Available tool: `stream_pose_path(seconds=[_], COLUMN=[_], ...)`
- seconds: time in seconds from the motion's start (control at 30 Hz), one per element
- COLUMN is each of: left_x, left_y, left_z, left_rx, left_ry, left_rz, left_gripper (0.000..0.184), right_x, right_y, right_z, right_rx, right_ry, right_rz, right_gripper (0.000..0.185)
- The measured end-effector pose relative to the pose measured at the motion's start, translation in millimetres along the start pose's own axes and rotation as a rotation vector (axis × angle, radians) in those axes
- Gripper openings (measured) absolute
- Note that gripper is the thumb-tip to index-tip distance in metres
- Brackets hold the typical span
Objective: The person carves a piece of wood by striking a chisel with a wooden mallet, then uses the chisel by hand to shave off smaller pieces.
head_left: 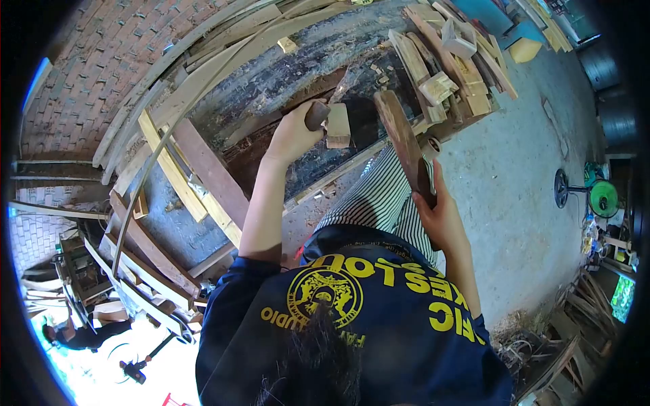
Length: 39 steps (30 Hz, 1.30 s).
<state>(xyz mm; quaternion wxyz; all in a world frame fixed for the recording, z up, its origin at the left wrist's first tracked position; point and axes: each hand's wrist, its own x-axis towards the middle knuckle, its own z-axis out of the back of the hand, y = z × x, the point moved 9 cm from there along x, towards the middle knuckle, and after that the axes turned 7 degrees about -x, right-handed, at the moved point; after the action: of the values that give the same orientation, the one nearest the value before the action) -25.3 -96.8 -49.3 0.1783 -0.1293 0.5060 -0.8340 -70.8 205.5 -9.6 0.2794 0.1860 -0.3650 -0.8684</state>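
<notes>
Clasping rounded dark-brown piece in curled left fingers, beside squared pale-wood block; holding long brown-wood bar in part-closed right fingers.

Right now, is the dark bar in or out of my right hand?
In: your right hand holds the bar by its near end, and the far end juts forward.
</notes>
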Motion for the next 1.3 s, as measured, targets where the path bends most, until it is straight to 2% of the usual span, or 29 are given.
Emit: stream_pose_path(seconds=[0.03,0.1,0.27,0.33,0.47,0.53,0.67,0.73,0.77,0.83,0.9,0.93,0.97,1.0,1.03,1.07,1.17,1.23,1.3], left_x=[3.5,9.3,10.7,7.8,9.1,6.6,16.3,12.4,6.7,-2.4,-37.0,-61.2,-89.0,-103.0,-145.0,-176.0,-160.7,-154.5,-150.3], left_y=[-2.2,10.2,-11.6,-3.5,-1.5,10.9,54.1,32.8,24.4,-43.7,-119.4,-158.9,-178.4,-195.2,-248.0,-264.9,-259.5,-257.3,-254.0], left_z=[0.3,4.3,4.5,5.4,3.8,-0.9,-10.1,-0.5,2.3,42.6,64.5,80.9,102.4,100.1,104.2,131.4,124.6,119.7,115.4], left_rx=[0.004,0.097,0.236,0.217,0.264,0.118,0.078,0.088,0.095,0.342,-0.062,-0.121,0.115,0.112,-0.521,-1.200,-1.231,-1.244,-1.251], left_ry=[0.010,-0.004,-0.009,0.015,0.119,0.176,0.251,0.118,0.125,-0.196,-0.177,-0.176,-0.012,0.012,0.265,0.522,0.583,0.613,0.630], left_rz=[0.003,0.172,0.115,0.261,0.334,0.503,0.557,0.454,0.450,0.086,0.070,-0.054,-0.599,-0.609,-1.034,-1.387,-1.336,-1.292,-1.249], left_gripper=[0.050,0.048,0.052,0.052,0.047,0.040,0.034,0.035,0.035,0.034,0.030,0.019,0.008,0.008,0.007,0.009,0.009,0.009,0.009], right_x=[-6.3,-19.2,-37.4,-39.6,-38.2,-36.6,-34.7,-32.6,-31.5,-30.5,-29.8,-28.9,-28.0,-26.9,-22.5,-16.8,9.1,31.3,54.4], right_y=[-3.8,-16.9,-50.9,-57.7,-66.3,-73.3,-87.9,-91.3,-90.2,-89.8,-98.2,-97.8,-97.1,-105.6,-107.1,-103.7,-95.6,-53.3,-10.1], right_z=[-2.2,-8.6,-33.6,-42.8,-50.6,-57.0,-72.7,-75.0,-73.1,-73.1,-74.0,-74.0,-73.6,-77.9,-77.1,-75.9,-78.7,-66.2,-64.9], right_rx=[0.007,0.017,-0.096,-0.105,-0.125,-0.133,-0.067,-0.028,-0.020,-0.018,0.027,0.054,0.082,0.071,0.081,0.043,0.047,-0.077,-0.206], right_ry=[0.000,0.016,0.002,0.008,0.028,0.033,0.022,0.037,0.030,0.067,0.074,0.049,0.022,0.057,0.040,0.036,0.014,-0.250,-0.270], right_rz=[-0.009,-0.081,-0.081,-0.095,-0.116,-0.109,-0.089,-0.094,-0.099,-0.139,-0.187,-0.131,-0.076,-0.129,-0.145,-0.112,-0.125,0.246,0.399], right_gripper=[0.071,0.071,0.073,0.072,0.074,0.075,0.078,0.078,0.078,0.077,0.074,0.073,0.072,0.071,0.071,0.071,0.070,0.068,0.062])
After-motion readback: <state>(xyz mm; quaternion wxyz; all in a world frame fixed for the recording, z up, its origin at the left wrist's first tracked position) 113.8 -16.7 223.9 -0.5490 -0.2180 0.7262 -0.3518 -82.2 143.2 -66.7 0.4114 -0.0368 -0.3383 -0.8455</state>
